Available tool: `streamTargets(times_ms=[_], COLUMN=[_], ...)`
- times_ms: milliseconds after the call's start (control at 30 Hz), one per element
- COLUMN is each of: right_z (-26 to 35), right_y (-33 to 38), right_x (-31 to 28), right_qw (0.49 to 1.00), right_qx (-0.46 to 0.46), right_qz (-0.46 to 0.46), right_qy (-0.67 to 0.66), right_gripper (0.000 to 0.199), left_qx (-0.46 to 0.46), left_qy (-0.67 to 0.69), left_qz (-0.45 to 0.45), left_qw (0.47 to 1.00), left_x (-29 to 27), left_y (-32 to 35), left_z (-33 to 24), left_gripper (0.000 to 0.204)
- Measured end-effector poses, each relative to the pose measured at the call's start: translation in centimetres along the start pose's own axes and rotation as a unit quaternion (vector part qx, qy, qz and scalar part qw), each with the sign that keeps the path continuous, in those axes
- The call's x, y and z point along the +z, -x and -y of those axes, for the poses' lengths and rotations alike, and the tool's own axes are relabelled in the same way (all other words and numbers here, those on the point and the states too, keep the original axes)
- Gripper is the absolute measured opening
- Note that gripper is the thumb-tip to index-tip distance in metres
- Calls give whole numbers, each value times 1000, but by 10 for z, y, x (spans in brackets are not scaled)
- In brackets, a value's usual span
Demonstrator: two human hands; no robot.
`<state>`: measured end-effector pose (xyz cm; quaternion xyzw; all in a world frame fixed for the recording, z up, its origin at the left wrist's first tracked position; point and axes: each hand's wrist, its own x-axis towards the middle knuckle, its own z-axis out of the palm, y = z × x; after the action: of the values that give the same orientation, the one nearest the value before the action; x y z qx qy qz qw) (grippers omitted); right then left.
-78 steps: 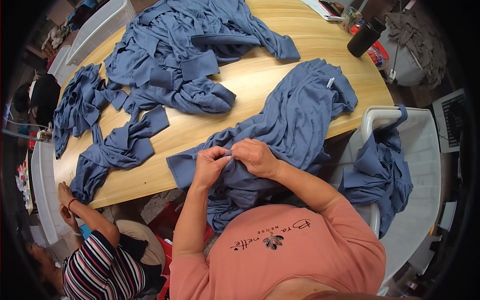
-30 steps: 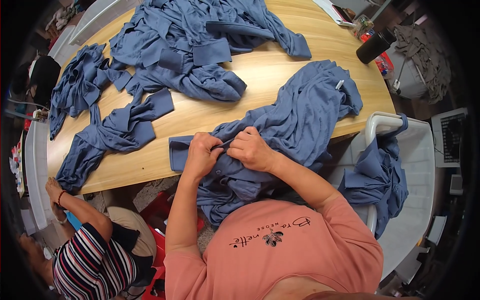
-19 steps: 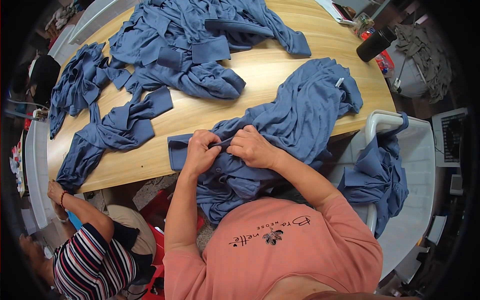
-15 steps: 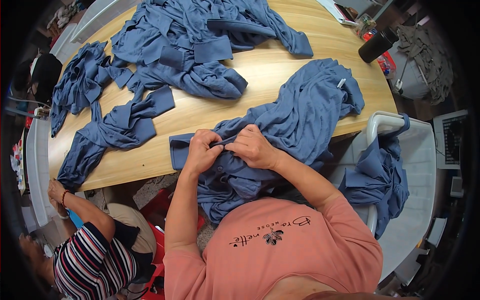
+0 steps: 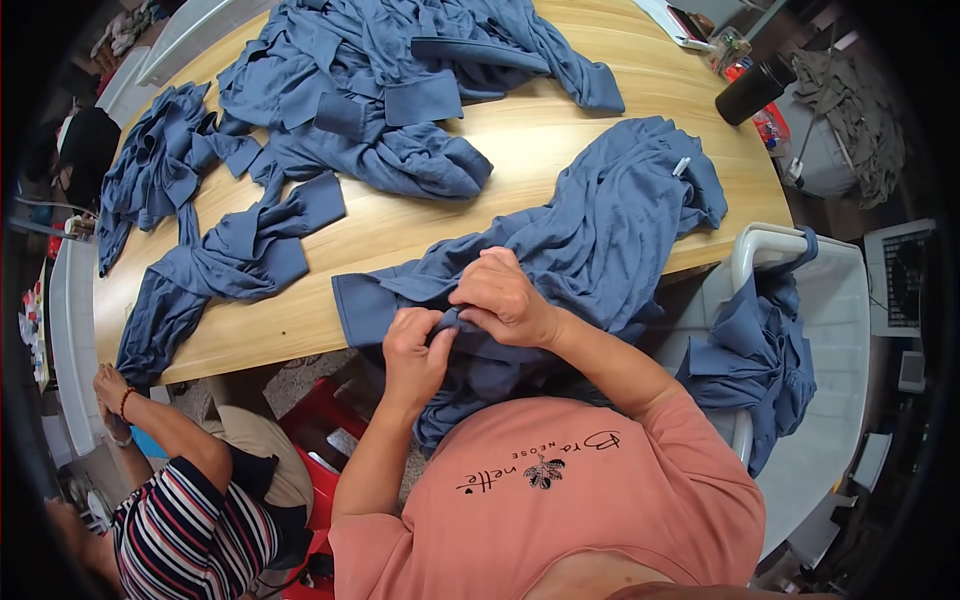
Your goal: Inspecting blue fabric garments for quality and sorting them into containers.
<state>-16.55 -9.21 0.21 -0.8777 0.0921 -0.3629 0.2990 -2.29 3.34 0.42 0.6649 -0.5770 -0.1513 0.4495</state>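
Note:
A crumpled blue shirt (image 5: 610, 220) lies over the table's near edge, and its lower part hangs down in front of me. My left hand (image 5: 415, 345) is closed in a pinch on a fold of this shirt. Just right of it and slightly higher, my right hand (image 5: 505, 300) also pinches the cloth, the two hands nearly touching. A small bit of blue fabric shows between the thumbs. Left of my hands a flat cuff-like end of the shirt rests on the table. A small white tag (image 5: 682, 166) sits on the shirt's far right part.
More blue shirts (image 5: 400, 150) are heaped at the back and left of the wooden table (image 5: 520, 170). A black bottle (image 5: 755, 90) stands at the far right. A white bin (image 5: 835, 370) with a blue garment over its side is at my right. A co-worker in stripes (image 5: 195, 515) handles cloth at left.
My left hand has moved down and a little right along the shirt, tugging the cloth. My right hand stays nearly in place. The cuff-like end now shows more.

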Motion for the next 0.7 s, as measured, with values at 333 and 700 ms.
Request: streamTargets(times_ms=[333, 700], right_z=[7, -3], right_y=[13, 22], right_x=[4, 14], right_qw=[998, 987], right_qx=[-25, -83], right_qz=[49, 16], right_qy=[-5, 136], right_gripper=[34, 23], left_qx=[-156, 69], left_qy=[161, -194], left_qz=[98, -12], left_qw=[970, 979], left_x=[-22, -1], left_y=[1, -26], left_z=[1, 16], left_gripper=[11, 22])
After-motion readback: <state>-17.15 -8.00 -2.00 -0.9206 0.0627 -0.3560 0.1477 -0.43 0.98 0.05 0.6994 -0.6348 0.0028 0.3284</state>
